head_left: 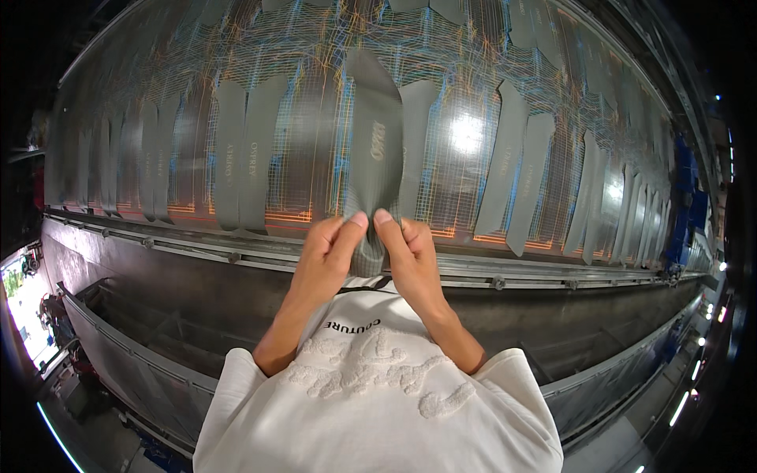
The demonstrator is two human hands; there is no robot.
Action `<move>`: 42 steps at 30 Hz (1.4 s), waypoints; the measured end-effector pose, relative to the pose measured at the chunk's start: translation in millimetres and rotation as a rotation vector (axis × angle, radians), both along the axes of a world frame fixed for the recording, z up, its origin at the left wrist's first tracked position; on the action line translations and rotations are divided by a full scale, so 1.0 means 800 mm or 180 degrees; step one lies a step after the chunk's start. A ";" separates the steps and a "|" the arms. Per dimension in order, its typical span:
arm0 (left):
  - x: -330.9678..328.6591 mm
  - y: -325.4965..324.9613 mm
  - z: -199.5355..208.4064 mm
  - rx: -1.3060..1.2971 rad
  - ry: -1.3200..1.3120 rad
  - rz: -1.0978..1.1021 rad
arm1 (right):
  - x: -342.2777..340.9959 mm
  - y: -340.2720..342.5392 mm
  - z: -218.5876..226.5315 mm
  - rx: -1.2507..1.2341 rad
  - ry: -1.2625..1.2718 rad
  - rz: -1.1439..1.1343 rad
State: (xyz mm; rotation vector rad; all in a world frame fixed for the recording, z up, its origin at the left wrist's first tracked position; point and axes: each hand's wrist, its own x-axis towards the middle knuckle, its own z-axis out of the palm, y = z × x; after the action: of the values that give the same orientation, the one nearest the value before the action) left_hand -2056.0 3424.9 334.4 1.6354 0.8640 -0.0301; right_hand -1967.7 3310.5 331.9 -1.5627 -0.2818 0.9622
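Observation:
A long grey insole-shaped piece [375, 142] with a pale printed mark lies on a wire-mesh conveyor [315, 158], its near end pulled over the conveyor's front edge. My left hand [331, 248] and my right hand [406, 248] both pinch that near end, thumbs side by side on top. Other grey pieces lie flat beside it, one to the left [260, 150] and one to the right [418, 134], partly under the held piece.
Many more grey pieces [512, 165] line the mesh in a row to both sides. A metal rail [236, 256] runs along the conveyor's front. Below it a grey trough [142, 331] curves past my white shirt. Lamps glare off the mesh.

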 end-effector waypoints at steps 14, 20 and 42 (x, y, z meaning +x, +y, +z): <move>-0.028 -0.008 -0.311 0.0630 0.0213 -0.0201 | -0.017 -0.017 -0.350 -0.0484 0.0276 0.0032; -0.068 -0.031 -0.336 0.1039 0.0264 0.0301 | -0.036 -0.024 -0.328 -0.1172 -0.0027 0.0626; -0.247 0.280 -0.398 0.2073 0.0522 0.0872 | -0.206 0.190 -0.302 -0.1454 -0.1008 -0.0143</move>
State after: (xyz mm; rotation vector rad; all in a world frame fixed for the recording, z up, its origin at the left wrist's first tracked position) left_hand -2253.3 3648.8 15.7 2.1155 1.3098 0.3454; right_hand -2132.4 3462.8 90.2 -2.1372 -0.2564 0.7733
